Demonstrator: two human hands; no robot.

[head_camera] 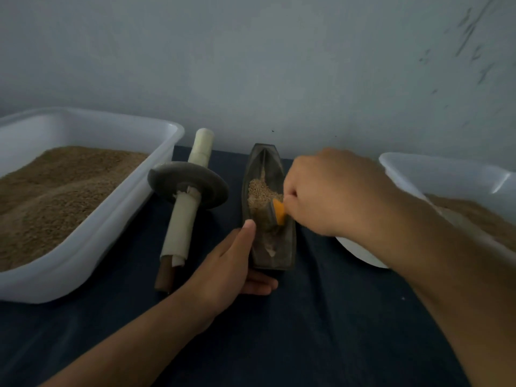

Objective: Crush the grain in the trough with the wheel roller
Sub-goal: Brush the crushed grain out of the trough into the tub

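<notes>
A dark boat-shaped trough (287,247) lies lengthwise at the table's middle, with a heap of pale grain (259,195) in it. My left hand (231,263) grips the trough's near end, thumb on the left rim and fingers under the end. Over the trough's right rim my right hand (332,191) pinches a small orange tool (279,211) whose tip sits in the grain. The wheel roller (187,188), a dark disc on a pale wrapped axle, lies on the cloth left of the trough, untouched.
A white tub (117,227) filled with brown grain stands at the left. Another white tub (446,169) with brown grain stands at the right, partly behind my right forearm. A wall closes the back. Dark blue cloth (321,317) covers the table.
</notes>
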